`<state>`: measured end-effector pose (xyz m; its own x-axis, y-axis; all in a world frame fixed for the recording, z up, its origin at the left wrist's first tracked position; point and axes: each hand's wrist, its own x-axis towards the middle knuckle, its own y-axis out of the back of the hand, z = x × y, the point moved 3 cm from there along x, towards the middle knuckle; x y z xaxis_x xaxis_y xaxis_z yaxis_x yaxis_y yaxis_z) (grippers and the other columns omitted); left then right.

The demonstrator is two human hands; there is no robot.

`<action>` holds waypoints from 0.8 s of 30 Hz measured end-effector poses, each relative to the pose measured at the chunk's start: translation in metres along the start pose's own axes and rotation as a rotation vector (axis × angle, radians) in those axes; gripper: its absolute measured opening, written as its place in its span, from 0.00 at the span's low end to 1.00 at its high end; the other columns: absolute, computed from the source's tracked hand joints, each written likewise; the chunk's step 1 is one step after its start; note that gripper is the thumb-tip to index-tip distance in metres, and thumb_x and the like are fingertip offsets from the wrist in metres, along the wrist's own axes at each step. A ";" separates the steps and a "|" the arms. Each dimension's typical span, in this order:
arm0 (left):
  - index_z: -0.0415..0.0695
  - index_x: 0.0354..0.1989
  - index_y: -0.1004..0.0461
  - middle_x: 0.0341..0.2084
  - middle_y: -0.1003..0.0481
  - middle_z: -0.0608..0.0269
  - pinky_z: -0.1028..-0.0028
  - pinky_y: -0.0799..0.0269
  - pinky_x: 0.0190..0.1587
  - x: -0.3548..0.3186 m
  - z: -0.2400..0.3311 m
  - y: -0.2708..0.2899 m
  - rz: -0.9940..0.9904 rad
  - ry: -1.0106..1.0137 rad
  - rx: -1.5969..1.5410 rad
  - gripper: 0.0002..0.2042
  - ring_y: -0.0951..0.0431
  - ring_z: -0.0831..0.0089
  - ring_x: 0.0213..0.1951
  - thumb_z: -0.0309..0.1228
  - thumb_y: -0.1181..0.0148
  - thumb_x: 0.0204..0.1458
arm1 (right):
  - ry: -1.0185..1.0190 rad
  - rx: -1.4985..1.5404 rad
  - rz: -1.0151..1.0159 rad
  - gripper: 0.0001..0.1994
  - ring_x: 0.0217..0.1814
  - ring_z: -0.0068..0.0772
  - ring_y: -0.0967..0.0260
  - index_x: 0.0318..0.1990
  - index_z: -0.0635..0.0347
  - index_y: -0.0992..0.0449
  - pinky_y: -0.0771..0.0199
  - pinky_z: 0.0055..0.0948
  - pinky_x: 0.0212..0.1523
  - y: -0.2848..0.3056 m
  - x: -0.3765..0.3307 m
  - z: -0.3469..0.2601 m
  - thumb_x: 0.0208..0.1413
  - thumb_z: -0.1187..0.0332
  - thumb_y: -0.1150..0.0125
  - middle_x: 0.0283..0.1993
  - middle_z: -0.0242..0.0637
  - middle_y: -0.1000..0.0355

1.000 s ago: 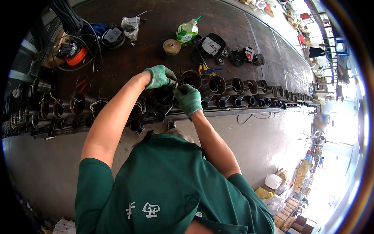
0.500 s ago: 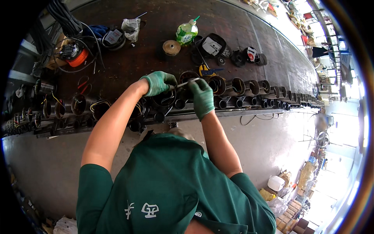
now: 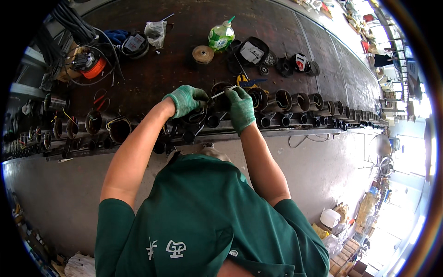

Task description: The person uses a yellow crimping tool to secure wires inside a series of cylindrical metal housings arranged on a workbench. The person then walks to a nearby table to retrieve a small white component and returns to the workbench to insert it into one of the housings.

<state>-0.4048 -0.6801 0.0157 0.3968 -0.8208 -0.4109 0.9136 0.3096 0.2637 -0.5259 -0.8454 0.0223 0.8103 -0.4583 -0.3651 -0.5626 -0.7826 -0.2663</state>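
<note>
My left hand [image 3: 187, 100], in a green knit glove, is closed above an open dark metal cylinder [image 3: 194, 117]; its fingertips hide whatever they pinch. My right hand [image 3: 241, 108], gloved alike, grips a thin white stick [image 3: 218, 95] between thumb and fingers. The stick slants down to the left, its free end close to my left fingertips. Another dark cylinder [image 3: 220, 87] stands open just beyond the stick. To the right of my right hand is a cylinder with wires inside [image 3: 258, 98].
A long row of open cylinders [image 3: 301, 101] lines the near edge of the dark workbench [image 3: 152, 78]. Beyond my hands are yellow-handled pliers [image 3: 243, 82], a green bottle [image 3: 221, 37], a round tan disc [image 3: 203, 54] and a black tray [image 3: 253, 51]. Red-handled scissors [image 3: 99, 99] lie left.
The white stick shows more plainly between my hands, still in my right hand. Both hands have shifted only slightly; the view has moved a little.
</note>
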 end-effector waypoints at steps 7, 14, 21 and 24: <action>0.40 0.51 0.18 0.38 0.16 0.65 0.72 0.24 0.46 -0.002 0.004 0.001 -0.015 -0.002 0.029 0.13 0.20 0.77 0.39 0.23 0.36 0.58 | 0.025 -0.104 -0.033 0.08 0.36 0.22 0.24 0.44 0.63 0.19 0.22 0.25 0.38 0.002 0.005 0.003 0.64 0.69 0.39 0.37 0.31 0.21; 0.42 0.52 0.18 0.38 0.16 0.64 0.72 0.24 0.48 -0.006 0.010 0.002 -0.016 0.024 0.073 0.13 0.20 0.76 0.40 0.25 0.36 0.59 | -0.049 -0.139 -0.039 0.08 0.37 0.22 0.24 0.45 0.64 0.19 0.23 0.25 0.39 -0.004 0.002 -0.005 0.64 0.69 0.38 0.37 0.31 0.20; 0.42 0.52 0.18 0.41 0.15 0.60 0.70 0.24 0.49 -0.008 0.011 0.002 0.006 -0.004 0.127 0.13 0.19 0.73 0.42 0.28 0.37 0.60 | -0.035 -0.223 -0.065 0.07 0.34 0.20 0.27 0.42 0.63 0.18 0.25 0.24 0.36 0.000 0.007 -0.006 0.63 0.68 0.36 0.34 0.29 0.22; 0.42 0.51 0.19 0.41 0.16 0.58 0.68 0.23 0.49 -0.011 0.015 -0.001 0.031 -0.004 0.117 0.12 0.18 0.72 0.42 0.28 0.36 0.59 | -0.072 -0.241 -0.080 0.07 0.33 0.19 0.27 0.40 0.62 0.18 0.26 0.24 0.35 0.004 0.010 -0.005 0.62 0.68 0.36 0.34 0.29 0.22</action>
<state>-0.4115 -0.6784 0.0337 0.4244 -0.8135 -0.3976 0.8840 0.2774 0.3762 -0.5198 -0.8553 0.0221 0.8321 -0.3665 -0.4163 -0.4351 -0.8968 -0.0801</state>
